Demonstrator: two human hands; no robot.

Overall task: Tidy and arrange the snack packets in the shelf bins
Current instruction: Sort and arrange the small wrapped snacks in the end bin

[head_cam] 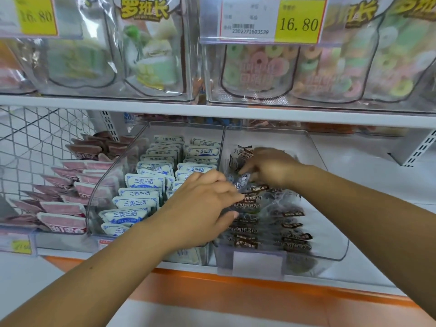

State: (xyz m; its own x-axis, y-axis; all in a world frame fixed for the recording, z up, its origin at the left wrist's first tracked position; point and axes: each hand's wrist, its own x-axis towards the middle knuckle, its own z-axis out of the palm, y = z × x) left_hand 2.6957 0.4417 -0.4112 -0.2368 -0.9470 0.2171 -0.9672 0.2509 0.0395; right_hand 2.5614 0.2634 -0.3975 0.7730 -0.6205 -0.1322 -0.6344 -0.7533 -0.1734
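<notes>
Right hand (269,168) pinches a dark packet (239,182) by the left wall of the clear bin (335,244); left hand (205,204) lies on the packet pile (283,223) there, grip unclear.

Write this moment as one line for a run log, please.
step: tidying dark packets | place: clear bin | left hand: on the packets, grip unclear | right hand: pinching one packet

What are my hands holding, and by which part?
The right hand pinches a clear dark packet by its upper edge; whether the left hand grips the packets under it cannot be told.
</notes>
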